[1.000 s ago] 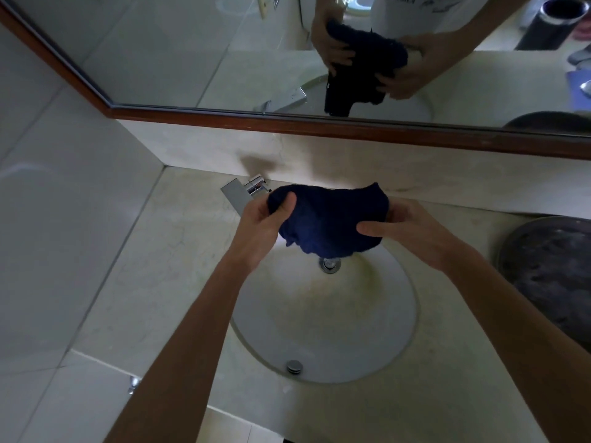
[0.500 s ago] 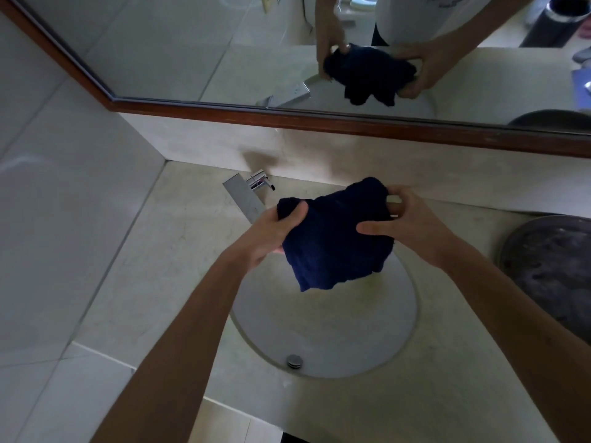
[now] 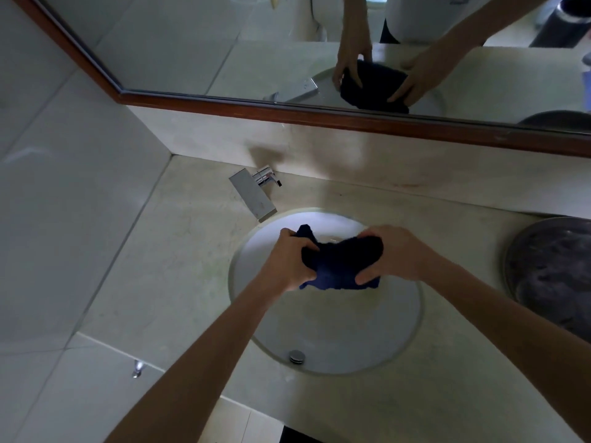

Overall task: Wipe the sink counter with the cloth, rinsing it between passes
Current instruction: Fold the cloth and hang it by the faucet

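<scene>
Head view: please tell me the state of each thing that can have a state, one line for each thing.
cloth: bunched up, gripped at both ends, held over the basin
left hand: closed on the cloth
right hand: closed on the cloth
faucet: no water seen running
sink: no standing water visible, drain uncovered
dark bowl: standing on the counter, contents unclear

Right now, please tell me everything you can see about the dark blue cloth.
The cloth is dark navy blue with a soft, fuzzy, towel-like surface. It is bunched and crumpled, not spread flat. The left hand grips one end and the right hand grips the other, with a corner sticking up by the left hand and a loose edge hanging below. It is held over the round white sink basin, in front of the faucet. Whether it is wet cannot be told.
</scene>
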`<state>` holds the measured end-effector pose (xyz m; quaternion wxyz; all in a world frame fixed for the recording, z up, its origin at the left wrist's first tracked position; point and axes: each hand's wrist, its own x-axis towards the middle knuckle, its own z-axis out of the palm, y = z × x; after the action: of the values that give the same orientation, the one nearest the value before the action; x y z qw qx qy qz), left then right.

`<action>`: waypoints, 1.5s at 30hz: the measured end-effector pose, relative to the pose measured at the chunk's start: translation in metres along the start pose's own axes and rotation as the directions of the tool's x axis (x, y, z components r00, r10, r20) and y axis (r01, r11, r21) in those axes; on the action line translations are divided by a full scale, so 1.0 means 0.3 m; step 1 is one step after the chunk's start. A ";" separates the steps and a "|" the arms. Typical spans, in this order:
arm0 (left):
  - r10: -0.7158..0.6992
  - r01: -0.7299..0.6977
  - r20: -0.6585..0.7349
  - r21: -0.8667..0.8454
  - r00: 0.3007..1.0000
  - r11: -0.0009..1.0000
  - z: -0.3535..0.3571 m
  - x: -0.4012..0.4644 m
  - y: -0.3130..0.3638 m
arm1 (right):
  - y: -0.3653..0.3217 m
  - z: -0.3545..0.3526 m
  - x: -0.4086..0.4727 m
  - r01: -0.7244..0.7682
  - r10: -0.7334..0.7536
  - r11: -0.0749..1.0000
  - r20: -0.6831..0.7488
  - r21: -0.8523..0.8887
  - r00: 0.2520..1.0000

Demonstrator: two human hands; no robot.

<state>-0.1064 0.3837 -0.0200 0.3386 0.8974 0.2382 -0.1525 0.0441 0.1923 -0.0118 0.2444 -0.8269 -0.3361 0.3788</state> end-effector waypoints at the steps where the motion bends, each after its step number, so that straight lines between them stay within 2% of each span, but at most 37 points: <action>1: -0.036 0.035 -0.021 -0.035 0.999 0.999 0.007 0.005 -0.031 | 0.008 0.023 0.007 0.024 -0.026 0.996 -0.016 -0.082 1.000; 2: -0.068 0.065 -0.042 -0.077 0.997 0.995 0.012 0.010 -0.068 | 0.019 0.039 0.016 0.041 -0.046 0.992 -0.045 -0.116 0.998; 4: -0.139 0.127 -0.056 -0.172 0.989 0.977 0.004 0.003 -0.120 | 0.040 0.057 0.044 0.049 -0.055 0.996 -0.079 -0.071 0.995; 6: -0.248 0.229 -0.001 -0.375 0.969 0.898 -0.011 -0.021 -0.155 | 0.042 0.073 0.078 0.015 -0.007 0.990 -0.056 0.143 0.998; 7: -0.287 0.259 0.021 -0.497 0.958 0.828 -0.012 -0.030 -0.180 | 0.037 0.088 0.096 -0.012 0.022 0.962 -0.035 0.272 0.999; 10: -0.338 0.225 0.029 -0.799 0.941 0.557 0.002 -0.038 -0.263 | -0.011 0.158 0.158 -0.086 0.098 0.803 0.011 0.589 0.995; 12: -0.365 0.184 0.026 -0.895 0.931 0.406 0.017 -0.037 -0.300 | -0.050 0.218 0.205 -0.183 0.206 0.676 0.055 0.714 0.977; 14: -0.376 0.155 0.025 -0.935 0.926 0.319 0.027 -0.036 -0.340 | -0.083 0.282 0.245 -0.266 0.266 0.645 0.116 0.716 0.957; 16: -0.359 0.149 0.013 -0.923 0.933 0.355 0.027 -0.038 -0.390 | -0.114 0.349 0.267 -0.228 0.214 0.739 0.099 0.635 0.972; 18: -0.399 0.164 -0.042 -0.868 0.916 0.468 0.000 -0.027 -0.450 | -0.146 0.422 0.291 -0.153 0.224 0.773 -0.039 0.616 0.974; 20: -0.472 0.162 -0.133 -0.831 0.871 0.532 -0.055 0.021 -0.521 | -0.195 0.502 0.332 -0.076 0.266 0.724 -0.176 0.685 0.948; 22: -0.511 0.158 -0.254 -0.760 0.821 0.631 -0.136 0.089 -0.566 | -0.261 0.585 0.397 -0.021 0.320 0.658 -0.254 0.753 0.913; 25: -0.450 0.171 -0.442 -0.540 0.776 0.824 -0.256 0.208 -0.593 | -0.382 0.656 0.520 -0.030 0.447 0.608 -0.311 0.793 0.839; 27: -0.376 0.170 -0.517 -0.402 0.769 0.900 -0.319 0.290 -0.604 | -0.447 0.668 0.600 0.014 0.502 0.560 -0.352 0.829 0.790; 30: -0.317 0.226 -0.480 -0.240 0.818 0.944 -0.359 0.387 -0.644 | -0.483 0.696 0.679 0.041 0.541 0.522 -0.368 0.852 0.757; 31: -0.322 0.258 -0.450 -0.199 0.833 0.945 -0.349 0.404 -0.663 | -0.475 0.709 0.682 0.021 0.535 0.533 -0.357 0.846 0.766; 33: -0.389 0.312 -0.409 -0.242 0.826 0.919 -0.312 0.406 -0.685 | -0.431 0.729 0.676 -0.017 0.518 0.567 -0.340 0.824 0.785; 35: -0.446 0.341 -0.413 -0.304 0.794 0.890 -0.269 0.365 -0.673 | -0.391 0.717 0.652 -0.046 0.506 0.585 -0.320 0.810 0.801; 38: -0.495 0.370 -0.459 -0.338 0.738 0.865 -0.161 0.263 -0.590 | -0.313 0.643 0.590 -0.141 0.541 0.514 -0.192 0.846 0.819; 40: -0.547 0.337 -0.489 -0.454 0.680 0.825 -0.055 0.199 -0.504 | -0.253 0.558 0.553 -0.161 0.522 0.553 -0.189 0.818 0.832; 42: -0.658 0.255 -0.423 -0.686 0.623 0.682 0.043 0.178 -0.417 | -0.212 0.444 0.552 -0.154 0.477 0.647 -0.238 0.747 0.846; 45: -0.782 0.094 -0.237 -0.931 0.576 0.352 0.107 0.236 -0.306 | -0.210 0.250 0.625 -0.108 0.360 0.690 -0.208 0.716 0.910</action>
<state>-0.0993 0.4453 -0.1232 0.5589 0.4849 0.6357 0.2199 0.0528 0.3837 -0.1016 0.5362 -0.7636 -0.0144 0.3594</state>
